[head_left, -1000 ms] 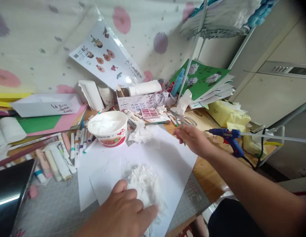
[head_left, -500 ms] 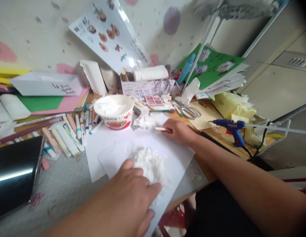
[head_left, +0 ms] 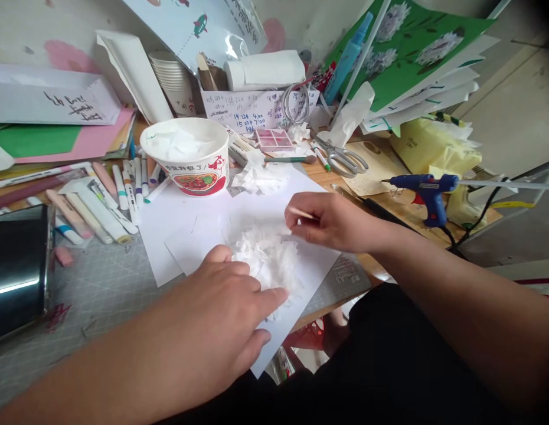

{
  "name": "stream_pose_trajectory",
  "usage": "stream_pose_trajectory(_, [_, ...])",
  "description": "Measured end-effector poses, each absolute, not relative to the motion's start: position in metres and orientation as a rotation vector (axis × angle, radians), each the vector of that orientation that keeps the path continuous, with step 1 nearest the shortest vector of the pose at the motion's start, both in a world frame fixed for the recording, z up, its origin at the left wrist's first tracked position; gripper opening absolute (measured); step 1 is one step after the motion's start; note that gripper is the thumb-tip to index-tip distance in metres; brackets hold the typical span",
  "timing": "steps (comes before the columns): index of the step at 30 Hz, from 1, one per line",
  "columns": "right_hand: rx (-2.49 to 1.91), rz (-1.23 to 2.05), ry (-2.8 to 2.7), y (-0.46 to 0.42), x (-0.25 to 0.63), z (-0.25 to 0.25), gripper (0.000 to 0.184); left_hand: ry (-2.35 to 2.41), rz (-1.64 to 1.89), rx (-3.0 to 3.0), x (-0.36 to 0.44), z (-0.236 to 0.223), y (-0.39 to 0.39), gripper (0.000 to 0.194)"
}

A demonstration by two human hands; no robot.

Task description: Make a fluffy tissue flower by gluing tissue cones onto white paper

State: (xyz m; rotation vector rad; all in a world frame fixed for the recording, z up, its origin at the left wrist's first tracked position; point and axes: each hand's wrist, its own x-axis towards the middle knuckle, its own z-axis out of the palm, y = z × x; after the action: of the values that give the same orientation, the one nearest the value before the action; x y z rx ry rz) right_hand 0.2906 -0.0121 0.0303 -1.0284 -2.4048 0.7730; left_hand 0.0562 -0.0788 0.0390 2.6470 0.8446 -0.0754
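Observation:
A ruffled clump of white tissue paper point(head_left: 274, 265) lies on white paper sheets point(head_left: 186, 218) in front of me. My left hand point(head_left: 239, 307) rests palm down against its near left side, index finger stretched across the tissue and thumb apart. The hand presses on the clump without wrapping round it. Just beyond the clump's right side, my right hand point(head_left: 323, 221) is closed on a thin light wooden stick point(head_left: 303, 213), with most of the stick hidden in the fingers. I cannot make out whether its end touches the tissue.
Behind the sheets stand a paper tub point(head_left: 199, 165) with white stuff inside and a crumpled tissue point(head_left: 261, 176). Scissors point(head_left: 343, 156) and a blue glue gun point(head_left: 429, 192) lie to the right. Markers point(head_left: 133, 183) and a black glossy tablet-like thing point(head_left: 18, 271) are on the left.
My right hand has come back from near the crumpled tissue towards the clump, still holding the stick. The left hand stays on the clump. The view has tilted down.

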Motion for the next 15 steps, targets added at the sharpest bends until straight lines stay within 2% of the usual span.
stream_pose_trajectory(2, [-0.87, 0.836, -2.444, -0.027, 0.288, 0.036, 0.007, 0.834, -0.033, 2.642, 0.056, 0.039, -0.077, 0.021])
stream_pose_trajectory(5, [-0.926, 0.844, -2.391, -0.039, 0.291, 0.038, 0.008, 0.839, 0.059, 2.613, 0.055, 0.037, -0.075, 0.017])
stream_pose_trajectory(10, [-1.106, 0.871, -2.247, -0.054, 0.305, 0.033, 0.007, 0.963, 0.265, 2.665, 0.064, 0.031, -0.08, 0.036])
stream_pose_trajectory(13, [-1.159, 0.86, -2.197, -0.064, 0.309, 0.029, 0.008, 1.035, 0.223, 2.67, 0.069, 0.026, -0.085, 0.048])
stream_pose_trajectory(15, [-1.181, 0.869, -2.166, -0.068, 0.311, 0.027, 0.009, 1.025, 0.195, 2.666, 0.07, 0.023, -0.087, 0.048])
